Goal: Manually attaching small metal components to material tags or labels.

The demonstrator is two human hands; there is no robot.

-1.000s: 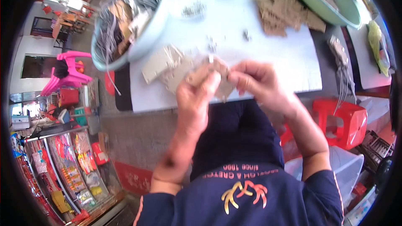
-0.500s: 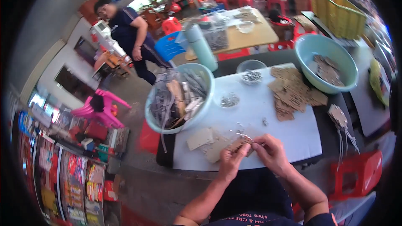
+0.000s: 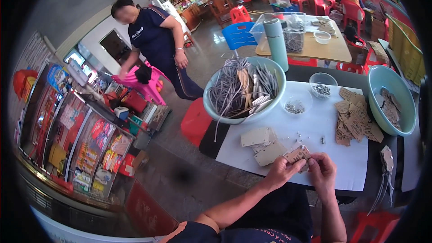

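Note:
Over the front edge of the white sheet, my left hand (image 3: 281,171) grips a small brown cardboard piece (image 3: 297,154) with dark print, thumb on top. My right hand (image 3: 323,169) pinches at its right edge; what lies between those fingertips is partly hidden. Left of the hands lie stacked pale cardboard pieces (image 3: 258,137) with small holes. A few tiny metal bits (image 3: 299,136) are scattered just beyond the fingers. Farther off, two clear plastic bowls hold small metal parts (image 3: 295,107). A heap of brown cardboard pieces (image 3: 355,119) is to the right.
A pale-green basin (image 3: 282,91) full of grey cords and card stands back left, with a flask (image 3: 275,45) behind it. Another basin (image 3: 382,108) is at right, near corded cards (image 3: 386,162). A person (image 3: 155,40) is beside a pink chair (image 3: 155,83) at left.
My view has swung to the left, so the table appears farther right. The person on the left has an arm down at the pink chair. Both hands stay on the cardboard piece.

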